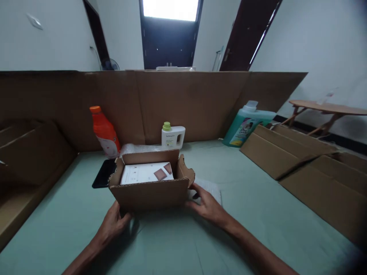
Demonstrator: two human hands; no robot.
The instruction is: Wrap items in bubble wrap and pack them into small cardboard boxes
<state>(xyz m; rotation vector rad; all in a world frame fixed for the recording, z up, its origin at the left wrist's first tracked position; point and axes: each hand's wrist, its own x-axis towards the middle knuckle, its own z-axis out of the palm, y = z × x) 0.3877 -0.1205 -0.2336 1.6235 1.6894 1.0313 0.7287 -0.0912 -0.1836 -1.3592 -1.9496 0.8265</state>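
Note:
A small open-topped cardboard box is in front of me, with a white printed box lying inside it. The printed box has brown squares pictured at its right end. My left hand is at the lower left corner of the cardboard box, its fingers partly hidden by the box and its thumb by the bottom edge. At the right end, my right hand has its fingers against the side and its thumb near the lower corner. Both hands hold the cardboard box between them.
Behind stand an orange-red bottle, a white jug with a green cap and a teal jug. A black flat object lies left of the box; clear plastic wrap lies right. Cardboard walls and flaps border the green cloth.

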